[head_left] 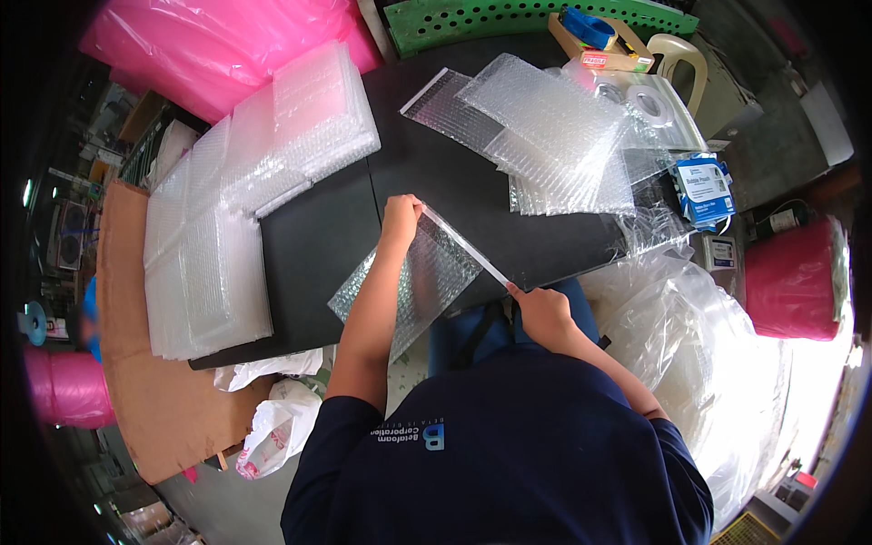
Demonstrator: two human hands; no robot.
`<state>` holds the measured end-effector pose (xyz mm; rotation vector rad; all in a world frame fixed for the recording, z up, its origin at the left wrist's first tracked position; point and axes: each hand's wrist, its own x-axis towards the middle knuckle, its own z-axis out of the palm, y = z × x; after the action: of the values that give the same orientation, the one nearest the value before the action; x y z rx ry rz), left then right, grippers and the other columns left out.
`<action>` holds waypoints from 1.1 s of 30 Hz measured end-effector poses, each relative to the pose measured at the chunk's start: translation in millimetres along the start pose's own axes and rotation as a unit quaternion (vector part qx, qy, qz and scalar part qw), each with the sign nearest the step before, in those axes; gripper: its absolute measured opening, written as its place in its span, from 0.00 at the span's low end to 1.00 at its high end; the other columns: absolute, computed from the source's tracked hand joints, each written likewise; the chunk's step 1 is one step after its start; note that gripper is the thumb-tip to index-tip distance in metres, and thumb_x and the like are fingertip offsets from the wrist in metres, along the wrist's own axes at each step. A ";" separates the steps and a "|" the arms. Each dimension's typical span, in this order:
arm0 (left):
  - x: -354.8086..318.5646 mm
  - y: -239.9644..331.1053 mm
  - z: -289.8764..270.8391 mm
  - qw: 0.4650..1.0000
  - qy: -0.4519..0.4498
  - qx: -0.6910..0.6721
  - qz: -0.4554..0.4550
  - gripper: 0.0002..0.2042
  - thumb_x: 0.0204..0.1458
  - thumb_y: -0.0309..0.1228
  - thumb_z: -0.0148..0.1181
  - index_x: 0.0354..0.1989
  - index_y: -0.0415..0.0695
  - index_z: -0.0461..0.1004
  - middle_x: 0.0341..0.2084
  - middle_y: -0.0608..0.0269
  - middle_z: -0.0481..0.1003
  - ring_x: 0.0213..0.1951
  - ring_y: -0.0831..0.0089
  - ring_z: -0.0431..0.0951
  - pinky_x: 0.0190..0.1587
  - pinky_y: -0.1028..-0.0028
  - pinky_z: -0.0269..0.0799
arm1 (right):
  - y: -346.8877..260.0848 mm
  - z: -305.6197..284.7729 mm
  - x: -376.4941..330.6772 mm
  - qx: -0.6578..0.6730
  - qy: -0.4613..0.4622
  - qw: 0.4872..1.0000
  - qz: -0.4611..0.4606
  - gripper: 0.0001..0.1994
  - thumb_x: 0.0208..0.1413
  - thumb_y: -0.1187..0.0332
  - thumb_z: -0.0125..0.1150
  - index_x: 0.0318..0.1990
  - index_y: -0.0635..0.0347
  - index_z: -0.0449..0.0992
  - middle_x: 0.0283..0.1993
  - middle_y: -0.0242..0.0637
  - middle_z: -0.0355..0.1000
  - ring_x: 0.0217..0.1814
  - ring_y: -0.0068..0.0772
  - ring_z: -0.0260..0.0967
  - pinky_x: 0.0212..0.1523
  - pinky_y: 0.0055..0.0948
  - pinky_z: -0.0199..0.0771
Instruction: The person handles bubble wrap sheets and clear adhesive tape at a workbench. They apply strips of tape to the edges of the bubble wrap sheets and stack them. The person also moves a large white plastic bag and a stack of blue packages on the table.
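A clear bubble wrap pouch [420, 277] slants in front of me over the table's near edge, a white strip [468, 243] running along its upper right side. My left hand [402, 220] is closed on the pouch's top corner, at the far end of that strip. Nearer my body, my right hand [543, 315] pinches the strip's lower end. Whether the strip is attached along its whole length cannot be made out. Beyond my hands, several loose bubble pouches [554, 118] lie overlapping on the black table [313, 263].
Stacks of bubble pouches [209, 282] cover the table's left side, beside brown cardboard [132, 363]. At the far right are tape rolls [649, 106], a cardboard box [613, 56] with blue tape, and blue-and-white packets [704, 191]. Clear plastic [681, 336] bulges right of me; pink wrap [218, 54] stands behind.
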<state>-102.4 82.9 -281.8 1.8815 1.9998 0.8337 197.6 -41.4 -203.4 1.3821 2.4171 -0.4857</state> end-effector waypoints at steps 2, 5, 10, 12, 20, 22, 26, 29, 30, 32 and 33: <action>-0.3 3.9 0.5 1.000 0.003 0.007 -0.013 0.04 0.43 0.23 0.62 0.26 0.36 0.77 0.22 0.47 0.76 0.27 0.55 0.78 0.31 0.67 0.72 | 0.3 1.4 1.5 0.005 0.002 1.000 0.002 0.32 0.46 0.76 0.50 0.63 0.46 0.61 0.25 0.36 0.73 0.26 0.36 0.74 0.24 0.33 0.72; 0.4 2.8 1.4 1.000 -0.005 0.018 -0.019 0.04 0.43 0.24 0.63 0.25 0.35 0.77 0.22 0.47 0.76 0.27 0.55 0.78 0.32 0.66 0.72 | 1.1 5.6 2.1 0.009 0.012 1.000 -0.002 0.31 0.47 0.75 0.50 0.63 0.46 0.61 0.25 0.37 0.73 0.26 0.37 0.74 0.24 0.33 0.72; 2.1 10.3 -0.6 0.998 -0.021 -0.004 -0.060 0.05 0.44 0.24 0.61 0.23 0.34 0.76 0.21 0.47 0.76 0.27 0.53 0.78 0.32 0.64 0.73 | 1.8 11.8 3.0 0.006 0.025 1.000 -0.004 0.31 0.47 0.74 0.50 0.63 0.47 0.61 0.25 0.37 0.73 0.26 0.37 0.74 0.24 0.33 0.72; 1.9 10.5 -0.5 0.999 -0.025 0.021 -0.041 0.05 0.45 0.24 0.59 0.23 0.34 0.74 0.23 0.46 0.76 0.29 0.52 0.78 0.33 0.63 0.73 | 1.8 10.9 2.8 0.006 0.021 1.000 -0.001 0.31 0.47 0.74 0.50 0.64 0.47 0.60 0.25 0.37 0.73 0.26 0.37 0.74 0.24 0.33 0.72; -16.8 15.4 21.8 0.976 0.067 0.204 0.033 0.13 0.48 0.29 0.61 0.39 0.37 0.69 0.31 0.49 0.71 0.34 0.51 0.74 0.37 0.62 0.70 | 0.9 12.2 -0.3 0.007 0.022 1.000 0.002 0.32 0.47 0.73 0.50 0.64 0.47 0.59 0.26 0.37 0.73 0.27 0.37 0.74 0.25 0.33 0.72; -30.7 19.8 33.4 0.985 0.065 0.157 0.024 0.17 0.50 0.34 0.59 0.41 0.32 0.68 0.36 0.46 0.67 0.40 0.50 0.70 0.44 0.59 0.67 | 1.9 14.6 0.8 0.016 0.025 1.000 0.004 0.32 0.47 0.73 0.50 0.64 0.47 0.59 0.26 0.37 0.73 0.27 0.37 0.74 0.25 0.34 0.72; -70.9 40.8 45.8 0.994 0.011 0.110 0.013 0.57 0.34 0.59 0.66 0.58 0.17 0.49 0.60 0.32 0.46 0.62 0.41 0.48 0.64 0.55 0.47 | 1.7 12.9 0.1 0.016 0.007 1.000 0.001 0.31 0.48 0.73 0.50 0.65 0.48 0.58 0.27 0.36 0.73 0.28 0.35 0.74 0.24 0.31 0.71; -76.6 54.2 35.3 0.988 -0.040 0.149 0.000 0.61 0.32 0.62 0.66 0.59 0.18 0.45 0.62 0.31 0.43 0.64 0.41 0.45 0.65 0.54 0.44 | -0.3 6.5 -2.7 -0.003 -0.020 1.000 -0.010 0.32 0.49 0.73 0.51 0.65 0.51 0.57 0.29 0.32 0.72 0.31 0.30 0.73 0.24 0.26 0.71; -74.7 56.3 33.5 0.987 -0.067 0.144 -0.021 0.64 0.31 0.64 0.65 0.61 0.19 0.41 0.63 0.31 0.40 0.65 0.41 0.42 0.66 0.54 0.40 | -0.6 8.5 -1.8 -0.007 -0.017 1.000 -0.014 0.32 0.49 0.73 0.52 0.65 0.51 0.57 0.29 0.33 0.72 0.31 0.30 0.73 0.23 0.26 0.70; -73.9 58.0 33.9 0.985 -0.085 0.149 -0.036 0.64 0.31 0.64 0.65 0.62 0.21 0.39 0.63 0.32 0.39 0.65 0.41 0.40 0.66 0.54 0.40 | -1.6 10.0 -2.9 -0.016 -0.015 1.000 -0.017 0.32 0.49 0.73 0.52 0.65 0.52 0.56 0.29 0.33 0.72 0.30 0.29 0.73 0.23 0.26 0.70; -72.6 57.7 33.4 0.983 -0.092 0.152 -0.043 0.64 0.31 0.64 0.65 0.62 0.22 0.39 0.63 0.32 0.39 0.66 0.41 0.40 0.66 0.54 0.40 | -2.9 9.4 -4.1 -0.019 -0.014 1.000 -0.018 0.32 0.49 0.73 0.52 0.65 0.53 0.56 0.28 0.33 0.72 0.30 0.29 0.73 0.23 0.26 0.70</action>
<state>-27.8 18.9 -288.8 1.9283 2.1684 0.3293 198.0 -50.0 -209.7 1.3082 2.4195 -0.4627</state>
